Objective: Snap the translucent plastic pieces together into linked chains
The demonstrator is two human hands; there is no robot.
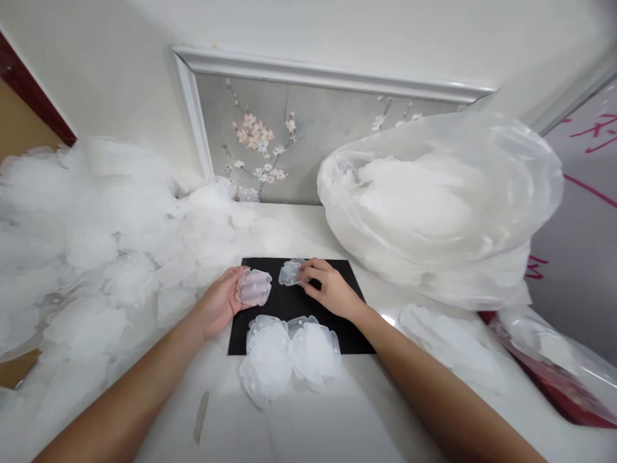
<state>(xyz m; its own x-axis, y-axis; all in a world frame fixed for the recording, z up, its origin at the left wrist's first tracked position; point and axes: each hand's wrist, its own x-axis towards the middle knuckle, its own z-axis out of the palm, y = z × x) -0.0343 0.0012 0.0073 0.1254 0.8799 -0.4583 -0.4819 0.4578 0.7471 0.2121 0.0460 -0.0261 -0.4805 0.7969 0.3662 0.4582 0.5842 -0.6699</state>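
My left hand (pixel 219 302) lies palm up at the left edge of a black mat (pixel 351 289) and holds a translucent white petal-shaped piece (pixel 254 287) on its fingers. My right hand (pixel 328 286) rests on the mat with its fingers pinched on a second translucent piece (pixel 290 272). The two pieces sit close together, a small gap between them. Nearer me, a small pile of the same white pieces (pixel 289 357) overlaps the mat's front edge.
A big heap of white pieces (pixel 96 244) covers the table's left side. A large clear plastic bag (pixel 438 199) full of them stands at the right, with more bagged pieces (pixel 453 344) beside it. A framed blossom panel (pixel 270 141) backs the white table (pixel 313 424).
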